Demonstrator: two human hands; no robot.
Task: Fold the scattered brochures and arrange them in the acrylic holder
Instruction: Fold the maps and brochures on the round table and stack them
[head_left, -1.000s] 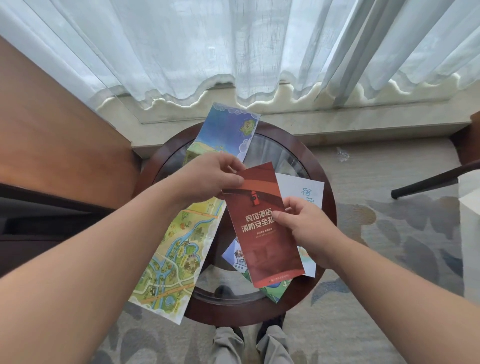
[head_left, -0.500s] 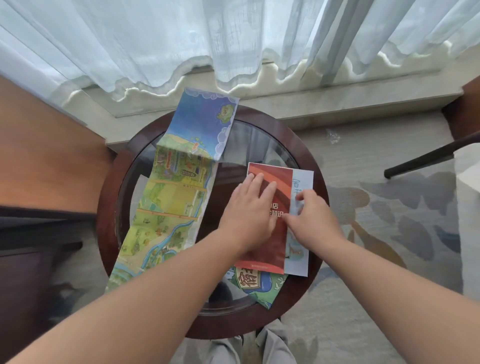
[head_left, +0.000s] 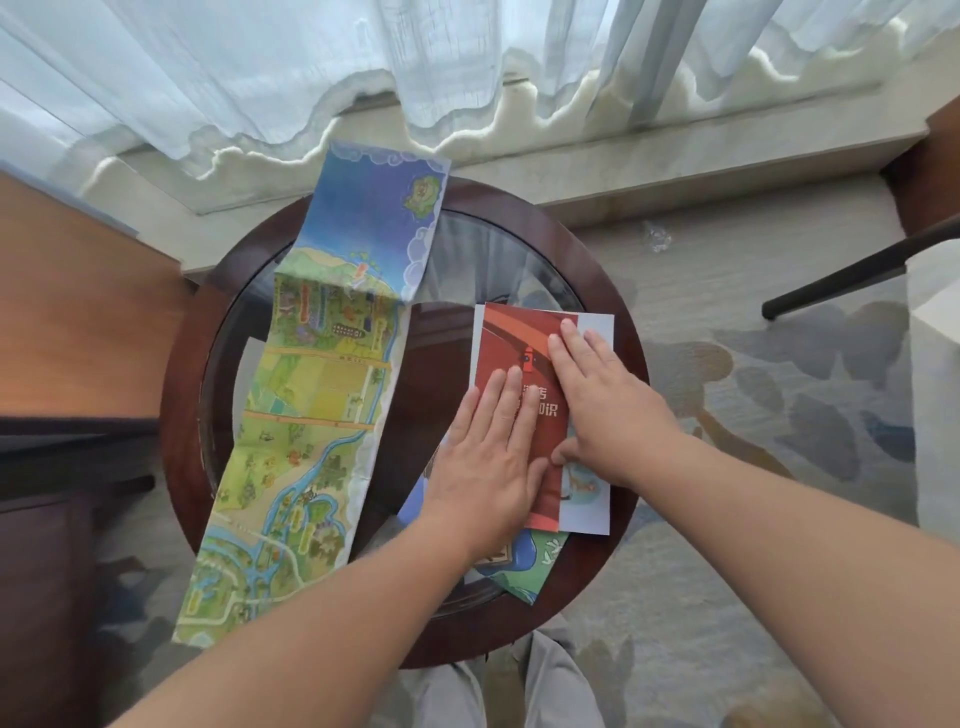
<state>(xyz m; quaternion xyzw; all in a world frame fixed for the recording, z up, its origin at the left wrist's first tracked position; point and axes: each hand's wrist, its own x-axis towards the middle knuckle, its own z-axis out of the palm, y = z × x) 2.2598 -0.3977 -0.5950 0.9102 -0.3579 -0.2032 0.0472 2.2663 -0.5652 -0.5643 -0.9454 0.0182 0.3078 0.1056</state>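
Observation:
A folded red brochure (head_left: 511, 343) lies flat on the right half of a round glass-topped table (head_left: 618, 332). My left hand (head_left: 491, 457) and my right hand (head_left: 605, 395) both press flat on it, fingers spread. Under it lie a pale blue-white brochure (head_left: 597, 332) and a green-blue one (head_left: 535, 561), partly hidden. A long unfolded map brochure (head_left: 317, 405) stretches across the table's left half and overhangs both edges. No acrylic holder is in view.
A wooden desk surface (head_left: 78, 312) stands at the left. White curtains (head_left: 363, 62) and a stone sill run along the back. A dark chair arm (head_left: 857, 270) is at the right. Patterned carpet covers the floor.
The red brochure, held in the air a second ago, now lies on the table. Both hands have flattened on it, and my right hand has slid further up over it.

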